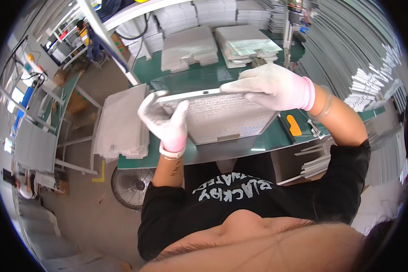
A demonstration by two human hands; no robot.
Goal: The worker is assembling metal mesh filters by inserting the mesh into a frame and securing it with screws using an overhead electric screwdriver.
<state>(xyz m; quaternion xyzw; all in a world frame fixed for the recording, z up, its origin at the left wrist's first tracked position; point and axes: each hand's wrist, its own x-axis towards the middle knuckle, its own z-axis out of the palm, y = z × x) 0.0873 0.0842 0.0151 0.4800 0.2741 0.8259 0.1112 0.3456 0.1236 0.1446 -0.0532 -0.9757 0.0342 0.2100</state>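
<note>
Grey-brown floor (84, 217), yellow L-shaped marking (103, 172) on it. Green-topped workbench (208, 153) in front; pale post (106, 38) by its far left corner, white shelf (140, 12) above. Second green-topped bench (67, 102) off left, pale legs. Round caged fan (127, 186) low, near the workbench. Bright patches (17, 96) far left, window or lamp unclear.

White, pink-cuffed gloves (273, 85) cover my left hand (168, 121) and right hand (272, 86). I wear a pale left wristband (172, 153), a translucent right bangle (327, 106) and a black short-sleeved T-shirt (303, 199) with white lettering (235, 187); small letters (175, 169) mark my left forearm (167, 178).
</note>
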